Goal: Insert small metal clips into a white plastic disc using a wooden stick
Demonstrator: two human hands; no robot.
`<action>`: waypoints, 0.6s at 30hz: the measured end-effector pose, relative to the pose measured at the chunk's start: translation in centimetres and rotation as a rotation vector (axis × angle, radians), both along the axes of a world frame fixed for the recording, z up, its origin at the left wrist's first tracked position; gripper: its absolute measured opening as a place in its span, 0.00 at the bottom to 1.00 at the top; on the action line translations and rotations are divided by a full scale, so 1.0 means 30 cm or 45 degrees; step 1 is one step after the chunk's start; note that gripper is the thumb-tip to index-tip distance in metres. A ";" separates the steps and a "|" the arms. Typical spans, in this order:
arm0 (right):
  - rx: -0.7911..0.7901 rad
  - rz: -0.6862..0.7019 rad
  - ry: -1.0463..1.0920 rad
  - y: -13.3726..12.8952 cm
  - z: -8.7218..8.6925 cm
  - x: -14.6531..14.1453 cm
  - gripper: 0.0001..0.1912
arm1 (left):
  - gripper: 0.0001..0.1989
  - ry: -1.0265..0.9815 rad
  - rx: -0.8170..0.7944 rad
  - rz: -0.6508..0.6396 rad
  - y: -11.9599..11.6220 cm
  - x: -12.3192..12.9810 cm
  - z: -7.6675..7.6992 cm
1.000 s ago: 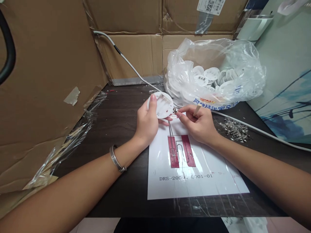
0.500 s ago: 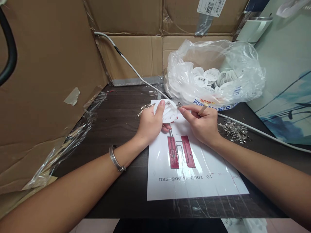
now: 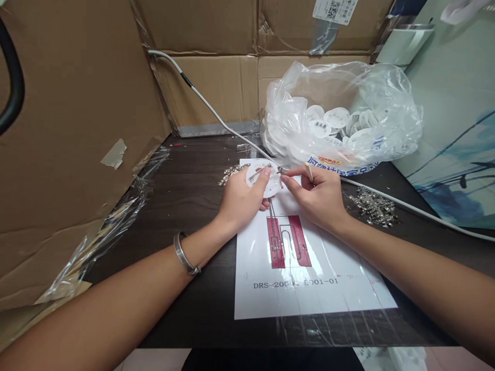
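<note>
My left hand (image 3: 245, 193) is closed on a round white plastic disc (image 3: 273, 186), its thumb pressed on the disc's face. Small raised details show on the disc, too fine to make out. At the disc's right edge, my right hand (image 3: 319, 193) pinches a small metal clip (image 3: 280, 170) between thumb and index finger. A thin wooden stick (image 3: 309, 172) pokes up between the fingers of that same hand. Beneath both hands lies a white printed sheet (image 3: 305, 296) with a red-and-white diagram. A pile of small metal parts (image 3: 229, 174) sits just behind my left hand.
Behind my right hand stands a clear plastic bag (image 3: 286, 111) with many white discs (image 3: 336, 118) inside. Another pile of shiny metal parts (image 3: 375, 207) lies to the right. A white cable (image 3: 216, 114) crosses the table. Cardboard walls (image 3: 216, 87) close off the back and left.
The disc has turned in my left hand, and the thumb has shifted across it. My right hand has moved slightly left with the metal clip, and the stick now stands more upright.
</note>
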State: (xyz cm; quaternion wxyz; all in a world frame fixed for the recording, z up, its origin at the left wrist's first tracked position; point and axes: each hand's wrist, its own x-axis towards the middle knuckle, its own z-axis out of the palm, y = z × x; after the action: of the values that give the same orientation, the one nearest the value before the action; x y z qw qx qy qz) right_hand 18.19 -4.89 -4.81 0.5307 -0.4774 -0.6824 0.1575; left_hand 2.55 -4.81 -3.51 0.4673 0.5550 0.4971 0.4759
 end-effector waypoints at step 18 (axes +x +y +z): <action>-0.181 -0.096 -0.307 -0.017 0.012 -0.009 0.08 | 0.12 0.176 -0.005 -0.065 0.008 -0.008 -0.005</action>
State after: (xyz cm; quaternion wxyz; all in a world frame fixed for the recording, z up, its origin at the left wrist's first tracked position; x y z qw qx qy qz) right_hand 17.91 -5.41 -4.46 0.4152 -0.5547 -0.7098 0.1270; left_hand 2.32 -4.57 -3.66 0.4448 0.5981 0.5149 0.4234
